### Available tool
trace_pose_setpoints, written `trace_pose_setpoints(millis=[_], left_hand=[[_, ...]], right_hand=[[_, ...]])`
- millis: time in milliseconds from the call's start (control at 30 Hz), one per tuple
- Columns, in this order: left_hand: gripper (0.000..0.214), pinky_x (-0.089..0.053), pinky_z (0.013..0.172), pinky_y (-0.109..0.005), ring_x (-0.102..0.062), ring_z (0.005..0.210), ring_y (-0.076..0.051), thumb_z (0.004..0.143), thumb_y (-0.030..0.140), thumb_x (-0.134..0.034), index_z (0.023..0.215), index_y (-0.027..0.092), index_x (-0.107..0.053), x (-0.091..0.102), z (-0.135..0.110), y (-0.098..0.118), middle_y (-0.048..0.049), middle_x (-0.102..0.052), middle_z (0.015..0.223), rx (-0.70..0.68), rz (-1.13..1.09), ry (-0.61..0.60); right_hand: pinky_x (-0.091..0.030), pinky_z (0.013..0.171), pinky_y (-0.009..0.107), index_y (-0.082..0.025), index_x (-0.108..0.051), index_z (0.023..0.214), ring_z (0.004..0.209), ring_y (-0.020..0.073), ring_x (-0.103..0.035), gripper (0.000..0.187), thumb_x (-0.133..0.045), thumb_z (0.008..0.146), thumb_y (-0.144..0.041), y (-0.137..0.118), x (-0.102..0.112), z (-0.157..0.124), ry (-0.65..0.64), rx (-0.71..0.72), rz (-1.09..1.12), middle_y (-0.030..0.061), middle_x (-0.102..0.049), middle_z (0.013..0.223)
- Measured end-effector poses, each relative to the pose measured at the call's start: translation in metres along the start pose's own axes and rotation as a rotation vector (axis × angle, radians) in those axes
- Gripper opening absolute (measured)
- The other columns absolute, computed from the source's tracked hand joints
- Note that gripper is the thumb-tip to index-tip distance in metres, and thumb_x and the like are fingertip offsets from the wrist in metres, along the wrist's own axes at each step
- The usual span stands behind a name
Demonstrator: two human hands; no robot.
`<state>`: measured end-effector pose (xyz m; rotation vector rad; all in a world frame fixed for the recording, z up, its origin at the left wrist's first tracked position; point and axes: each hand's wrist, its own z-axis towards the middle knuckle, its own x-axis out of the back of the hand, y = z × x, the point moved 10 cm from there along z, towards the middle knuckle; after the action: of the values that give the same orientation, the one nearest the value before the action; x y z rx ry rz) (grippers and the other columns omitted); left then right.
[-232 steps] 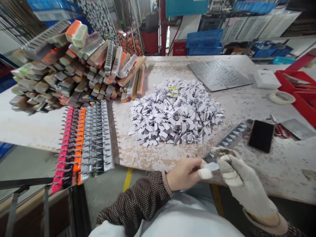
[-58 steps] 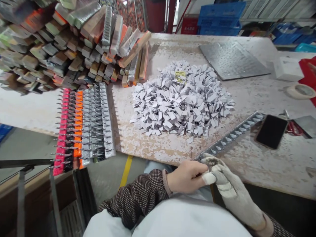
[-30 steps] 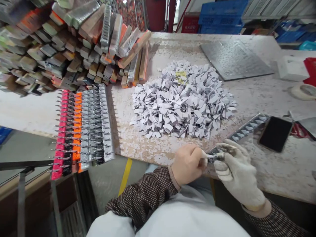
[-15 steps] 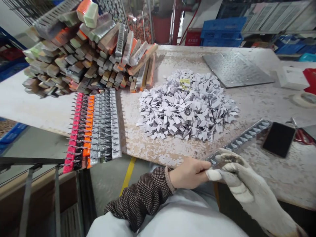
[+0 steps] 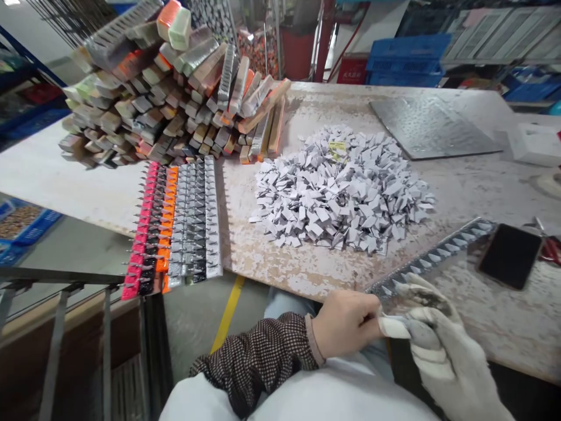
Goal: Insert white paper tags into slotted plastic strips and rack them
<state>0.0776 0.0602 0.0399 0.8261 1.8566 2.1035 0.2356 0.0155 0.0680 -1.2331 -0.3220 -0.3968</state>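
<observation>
My bare left hand (image 5: 348,323) is closed, its fingertips meeting the thumb side of my gloved right hand (image 5: 442,345). A small white piece (image 5: 393,327) shows where the hands meet; I cannot tell whether it is a loose chip or a wrapping on the thumb. The right hand, in a worn white glove with a darkened finger, is curled in a pinch. Just beyond both hands, a dark strip with a row of pale triangular points (image 5: 438,255) lies slanted on the table. Its near end is partly hidden by the glove.
White chips (image 5: 342,193) lie heaped mid-table. Coated bars (image 5: 149,111) are stacked at the left, with spiked pink, black, orange and silver strips (image 5: 175,222) overhanging the edge. A phone (image 5: 511,256), scissors (image 5: 550,248) and metal sheet (image 5: 433,126) are on the right.
The whole view has shifted slightly, and things on the table appear farther right. Both hands sit a little lower in view, still together; the left fingers are more tightly curled.
</observation>
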Motion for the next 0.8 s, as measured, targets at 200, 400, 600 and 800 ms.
trace_pose_setpoints(millis=[200, 400, 600, 800], left_hand=[[0.042, -0.052, 0.077, -0.027, -0.066, 0.080, -0.018, 0.118, 0.046, -0.046, 0.084, 0.022, -0.055, -0.022, -0.020, 0.010, -0.0042, -0.069, 0.083, -0.216, 0.209, -0.261], [0.056, -0.061, 0.095, -0.044, -0.072, 0.107, -0.032, 0.106, 0.057, -0.072, 0.139, 0.014, -0.062, 0.000, -0.017, -0.037, -0.0144, -0.076, 0.115, 0.012, 0.540, -0.064], [0.047, -0.060, 0.100, -0.045, -0.071, 0.115, -0.032, 0.102, 0.043, -0.081, 0.138, 0.017, -0.066, -0.010, -0.019, -0.056, -0.0140, -0.074, 0.123, 0.068, 0.627, -0.131], [0.054, -0.059, 0.094, -0.043, -0.072, 0.108, -0.031, 0.100, 0.058, -0.081, 0.134, 0.017, -0.069, -0.013, -0.018, -0.061, -0.0135, -0.074, 0.116, 0.037, 0.609, -0.098]], right_hand=[[-0.072, 0.085, 0.043, -0.032, -0.074, 0.121, 0.116, 0.0285, -0.079, 0.024, -0.052, 0.112, -0.030, -0.012, -0.021, 0.002, -0.103, 0.092, -0.105, 0.0086, -0.080, 0.126], [-0.055, 0.120, 0.062, -0.024, -0.064, 0.087, 0.140, 0.0368, -0.067, 0.017, -0.075, 0.099, -0.023, -0.024, -0.016, 0.017, -0.018, 0.426, -0.656, 0.0114, -0.079, 0.122], [-0.050, 0.122, 0.069, -0.023, -0.069, 0.088, 0.132, 0.0397, -0.069, 0.011, -0.074, 0.097, -0.023, -0.008, -0.047, 0.026, -0.174, 0.486, -0.938, 0.0137, -0.080, 0.119], [-0.045, 0.127, 0.065, -0.023, -0.072, 0.092, 0.136, 0.0361, -0.067, 0.007, -0.071, 0.099, -0.024, -0.003, -0.048, 0.031, -0.232, 0.520, -0.876, 0.0110, -0.080, 0.118]])
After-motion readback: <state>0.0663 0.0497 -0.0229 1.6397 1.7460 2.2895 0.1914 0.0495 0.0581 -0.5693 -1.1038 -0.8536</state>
